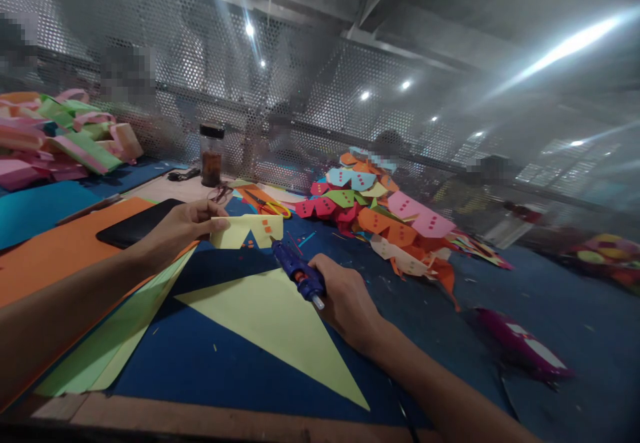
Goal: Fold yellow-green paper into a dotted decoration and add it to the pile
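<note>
My left hand (193, 221) pinches the left end of a small cut piece of pale yellow paper (229, 235). That piece has a triangular notch at its lower edge and small orange squares on its right part. In my right hand (345, 296) is a blue hot glue gun (297, 271), with a clear glue stick poking out of its rear. The gun's nozzle is at the right end of the yellow piece; whether it touches cannot be made out. Below both hands, a large pale yellow paper triangle (275, 316) lies on the blue table surface.
Yellow-handled scissors (273, 208) lie beyond my hands, near a dark-lidded jar (211, 155). A black flat device (140, 224) rests on orange paper (70, 246). Colourful cut papers (390, 223) are heaped at right, folded strips (65, 136) at left. A purple pouch-like object (523, 343) lies right.
</note>
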Demonstrator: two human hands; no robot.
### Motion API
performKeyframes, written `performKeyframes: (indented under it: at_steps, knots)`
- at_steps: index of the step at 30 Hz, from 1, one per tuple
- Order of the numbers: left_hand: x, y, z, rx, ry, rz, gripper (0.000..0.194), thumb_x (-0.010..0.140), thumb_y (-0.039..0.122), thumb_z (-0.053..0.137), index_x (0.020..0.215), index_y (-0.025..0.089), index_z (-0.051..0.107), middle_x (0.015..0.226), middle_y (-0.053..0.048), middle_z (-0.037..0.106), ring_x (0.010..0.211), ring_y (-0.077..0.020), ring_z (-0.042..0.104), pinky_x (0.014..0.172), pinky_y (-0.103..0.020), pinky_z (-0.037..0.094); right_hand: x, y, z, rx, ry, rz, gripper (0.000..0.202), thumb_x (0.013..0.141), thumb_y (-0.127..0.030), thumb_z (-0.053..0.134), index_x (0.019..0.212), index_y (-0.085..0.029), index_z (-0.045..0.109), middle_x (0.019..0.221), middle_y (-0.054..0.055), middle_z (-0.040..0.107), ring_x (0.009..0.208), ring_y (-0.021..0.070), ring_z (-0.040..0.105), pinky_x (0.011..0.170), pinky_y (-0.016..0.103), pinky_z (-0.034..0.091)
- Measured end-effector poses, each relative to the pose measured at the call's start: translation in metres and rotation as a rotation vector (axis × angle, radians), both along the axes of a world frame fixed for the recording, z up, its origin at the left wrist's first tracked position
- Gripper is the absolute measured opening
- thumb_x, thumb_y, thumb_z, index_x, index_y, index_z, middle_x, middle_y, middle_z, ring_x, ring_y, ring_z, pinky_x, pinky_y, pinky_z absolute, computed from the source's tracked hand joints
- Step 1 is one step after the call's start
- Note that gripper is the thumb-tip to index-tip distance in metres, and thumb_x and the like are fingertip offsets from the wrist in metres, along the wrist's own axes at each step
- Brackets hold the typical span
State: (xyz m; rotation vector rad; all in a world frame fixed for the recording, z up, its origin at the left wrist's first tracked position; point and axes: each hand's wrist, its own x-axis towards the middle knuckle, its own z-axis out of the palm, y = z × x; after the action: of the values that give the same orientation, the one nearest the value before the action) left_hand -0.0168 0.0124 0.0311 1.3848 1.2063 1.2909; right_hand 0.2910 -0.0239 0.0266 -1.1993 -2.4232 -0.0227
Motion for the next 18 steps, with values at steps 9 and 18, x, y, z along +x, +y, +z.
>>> performKeyframes:
  at_steps: [9, 18]
  knots:
    - [0.0008, -0.0004, 0.0016, -0.012, 0.015, 0.012, 0.039, 0.063, 0.047, 0.087, 0.081, 0.018, 0.068, 0.074, 0.000, 0.064, 0.067, -0.0147, 0.057, 0.061, -0.026, 0.047, 0.0013, 0.0006, -0.0010, -0.008, 0.004, 0.001, 0.017, 0.077, -0.014, 0.054, 0.092, -0.022, 0.052, 0.074, 0.000, 0.060, 0.064, 0.0186, 0.055, 0.058, 0.026, 0.026]
    - [0.0022, -0.0022, 0.0035, 0.008, 0.017, 0.003, 0.040, 0.062, 0.048, 0.087, 0.081, 0.018, 0.068, 0.072, -0.001, 0.064, 0.066, -0.0154, 0.057, 0.059, -0.026, 0.048, 0.0011, -0.0011, 0.0019, -0.018, -0.006, 0.004, 0.016, 0.078, -0.014, 0.053, 0.091, -0.022, 0.051, 0.073, 0.000, 0.060, 0.063, 0.0184, 0.054, 0.057, 0.026, 0.025]
